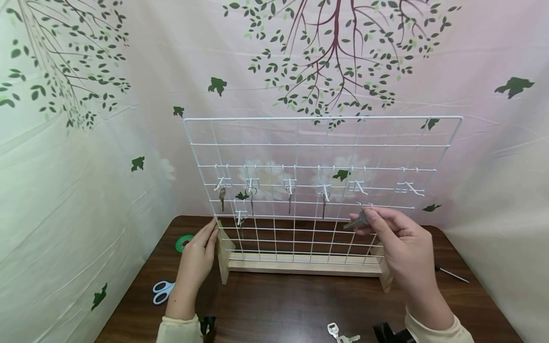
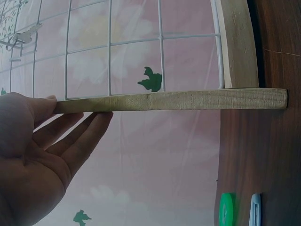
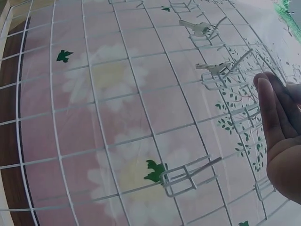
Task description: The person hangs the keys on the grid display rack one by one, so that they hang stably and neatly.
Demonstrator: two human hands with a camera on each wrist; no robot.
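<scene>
A white wire grid (image 1: 321, 117) stands upright on a wooden base, with several white hooks on it. My left hand (image 1: 197, 255) grips the wooden side post (image 2: 188, 100) at the grid's left, thumb on one face and fingers on the other. Between thumb and fingers my right hand (image 1: 407, 247) pinches a key (image 1: 353, 223) in front of the grid's right half. Keys hang on several hooks to the left, such as one key (image 1: 222, 199) at the far left. A bare hook (image 1: 358, 187) sits above the pinched key; another bare hook (image 1: 411, 188) is farther right.
Loose keys (image 1: 332, 329) lie at the table's front. Light blue scissors (image 1: 163, 291) and a green tape roll (image 1: 183, 243) lie left of the rack, a screwdriver (image 1: 452, 273) to its right. A leaf-patterned curtain (image 1: 150, 76) hangs behind.
</scene>
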